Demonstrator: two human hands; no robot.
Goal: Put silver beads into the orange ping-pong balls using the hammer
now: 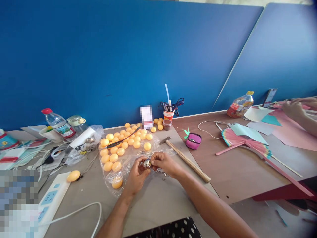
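My left hand point(138, 174) is closed around a small ball covered with shiny metal pieces point(147, 163). Thumb and fingers of my right hand point(162, 163) are pinched together against the right side of this ball; whatever they pinch is too small to make out. Loose shiny metal bits point(158, 170) lie on the table just beneath and behind my hands. Many orange ping-pong balls point(124, 145) rest on a clear plastic bag point(106, 180) behind and left of my left hand. To the right of my right hand lies a hammer point(188, 159) with a wooden handle.
Behind stand a paper cup point(168, 115) with scissors and a small jar point(167, 124). A purple pouch point(193, 141) sits beyond the hammer. A power strip point(53, 198), cables and a bottle point(59, 124) occupy the left. At right are a pink fan point(237, 140) and another person's hands point(296, 109).
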